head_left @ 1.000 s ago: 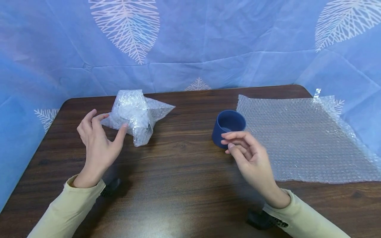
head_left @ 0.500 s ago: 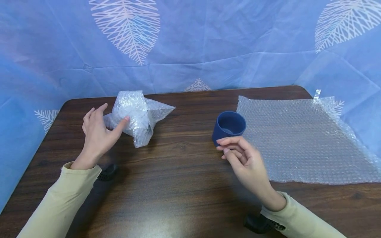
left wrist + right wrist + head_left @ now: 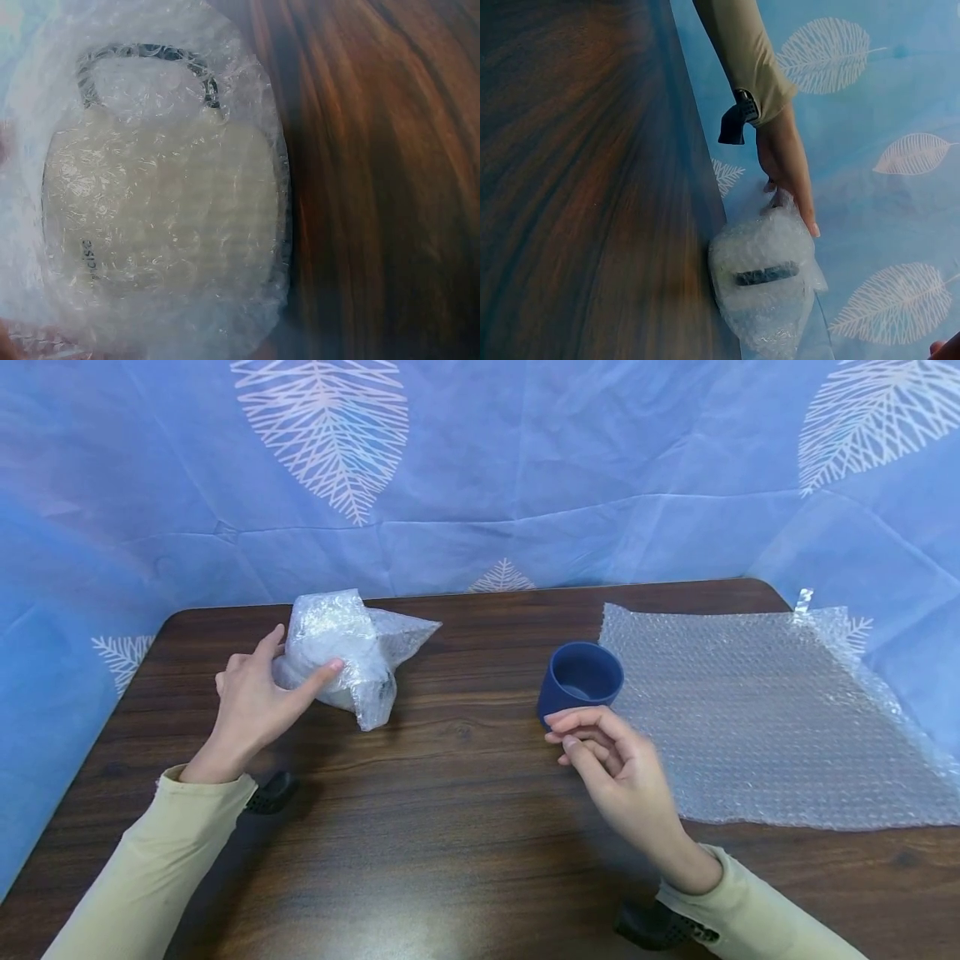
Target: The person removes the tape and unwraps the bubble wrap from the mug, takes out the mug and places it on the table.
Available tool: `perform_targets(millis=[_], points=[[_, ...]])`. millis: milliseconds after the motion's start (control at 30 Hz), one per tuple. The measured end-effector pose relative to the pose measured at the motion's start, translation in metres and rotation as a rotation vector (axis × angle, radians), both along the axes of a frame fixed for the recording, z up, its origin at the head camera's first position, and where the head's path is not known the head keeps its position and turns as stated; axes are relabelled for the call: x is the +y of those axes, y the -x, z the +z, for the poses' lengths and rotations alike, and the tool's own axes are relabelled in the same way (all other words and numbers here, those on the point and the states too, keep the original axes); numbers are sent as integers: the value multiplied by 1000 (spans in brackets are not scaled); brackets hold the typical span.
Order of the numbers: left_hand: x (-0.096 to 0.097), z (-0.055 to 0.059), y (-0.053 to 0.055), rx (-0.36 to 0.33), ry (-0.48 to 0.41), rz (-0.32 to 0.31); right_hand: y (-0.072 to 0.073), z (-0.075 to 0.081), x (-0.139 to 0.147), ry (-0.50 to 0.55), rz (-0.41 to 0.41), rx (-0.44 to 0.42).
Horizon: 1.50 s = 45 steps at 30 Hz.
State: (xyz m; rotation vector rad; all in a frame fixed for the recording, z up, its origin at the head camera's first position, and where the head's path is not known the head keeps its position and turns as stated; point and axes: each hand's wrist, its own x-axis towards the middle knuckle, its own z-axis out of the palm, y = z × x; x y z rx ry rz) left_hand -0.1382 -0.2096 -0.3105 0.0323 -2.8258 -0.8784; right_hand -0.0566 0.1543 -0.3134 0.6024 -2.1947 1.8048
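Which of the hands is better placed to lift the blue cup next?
Probably the right hand: it hangs just in front of the blue cup, holding nothing, while the left hand is farther off, at the bubble-wrapped bundle.

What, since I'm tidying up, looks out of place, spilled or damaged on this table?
Only the bubble wrap sheet looks off: its right side overhangs the edge of the table. The blue cup stands upright, and no spill or damage shows.
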Motion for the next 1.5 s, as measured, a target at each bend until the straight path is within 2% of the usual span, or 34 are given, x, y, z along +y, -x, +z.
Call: perform_targets(millis=[200, 533, 933, 1167, 1333, 1500], points=[[4, 3, 1, -53, 15, 20, -1, -2, -1, -13, 12, 4], [11, 1, 0, 13, 41, 37, -1, -7, -1, -51, 13, -8], [19, 2, -9, -21, 27, 7, 0, -10, -4, -82, 53, -17], [27, 2, -14, -45, 18, -12, 0, -11, -6, -135, 64, -72], [32, 1, -19, -49, 3, -33, 3, -11, -11, -203, 51, -185], [39, -1, -25, -43, -2, -58, 8, -11, -19, -254, 62, -262]])
